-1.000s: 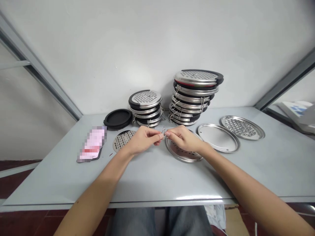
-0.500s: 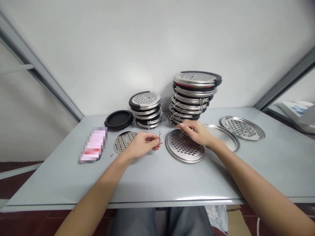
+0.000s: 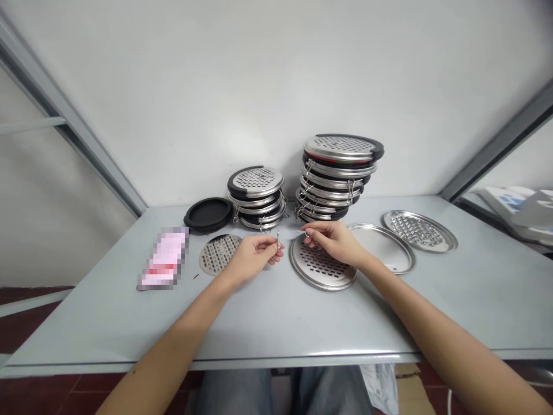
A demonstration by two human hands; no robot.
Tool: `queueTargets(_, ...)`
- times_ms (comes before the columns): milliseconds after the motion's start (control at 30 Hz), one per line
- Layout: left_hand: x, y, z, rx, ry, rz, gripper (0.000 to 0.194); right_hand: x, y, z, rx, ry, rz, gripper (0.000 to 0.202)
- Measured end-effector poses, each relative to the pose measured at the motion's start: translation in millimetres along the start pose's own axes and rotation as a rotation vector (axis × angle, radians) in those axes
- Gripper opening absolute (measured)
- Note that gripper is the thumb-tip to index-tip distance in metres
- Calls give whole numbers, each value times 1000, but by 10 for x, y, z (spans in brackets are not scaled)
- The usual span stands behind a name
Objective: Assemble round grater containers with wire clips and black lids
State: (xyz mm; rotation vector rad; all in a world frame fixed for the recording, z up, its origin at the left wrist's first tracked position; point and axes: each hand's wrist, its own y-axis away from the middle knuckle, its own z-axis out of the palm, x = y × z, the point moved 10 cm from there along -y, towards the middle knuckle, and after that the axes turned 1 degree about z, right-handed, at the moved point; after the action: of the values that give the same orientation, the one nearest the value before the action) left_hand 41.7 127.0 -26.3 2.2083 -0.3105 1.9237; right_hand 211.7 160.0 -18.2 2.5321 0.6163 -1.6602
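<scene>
My left hand [image 3: 259, 255] pinches a small metal piece [image 3: 278, 240], which stands upright from the fingertips. Across a short gap, my right hand [image 3: 330, 239] is closed on a thin wire ring [image 3: 307, 234] at its fingertips. Below the right hand lies a round slotted metal plate [image 3: 325, 272] with a raised rim, its far part hidden by that hand. To the left, partly behind my left hand, a perforated grater disc [image 3: 218, 253] lies flat. A shiny round tray [image 3: 389, 252] is just right of the slotted plate.
Two stacks of round graters, a shorter one [image 3: 257, 196] and a taller one [image 3: 339, 178], stand near the wall. A black round lid [image 3: 209, 214] and a pixelated pink item [image 3: 164, 259] are at the left. Another grater disc [image 3: 419, 231] lies at the far right on the grey table [image 3: 259, 328].
The wire ring now shows at my right fingertips, and that hand has moved slightly down and left. The metal piece in my left hand has shifted slightly left. The view has tilted a little.
</scene>
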Motion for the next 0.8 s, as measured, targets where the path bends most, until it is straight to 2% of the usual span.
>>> queueTargets(133,8,-20,-126,135,68,1,14,120,-9,81,-3,-240,126,27)
queueTargets(233,-10,-28,-182,185,84,-11,14,189,-1,119,27,-472,250,18)
queueTargets(367,-25,-35,-134,153,60,-11,14,192,22,158,39,-741,358,22)
queueTargets(500,-76,-19,-32,101,-20,-13,15,174,37,141,31,-803,387,28)
queueTargets(567,-17,16,2,108,-166,66,16,155,41,117,22,-783,376,24)
queueTargets(667,183,125,123,118,-496,291,18,111,34,47,21,-730,324,19)
queueTargets(733,227,189,266,58,-631,378,17,86,21,-50,64,-700,270,17)
queueTargets(800,207,225,369,-4,-691,400,14,66,11,-160,114,-664,217,15)
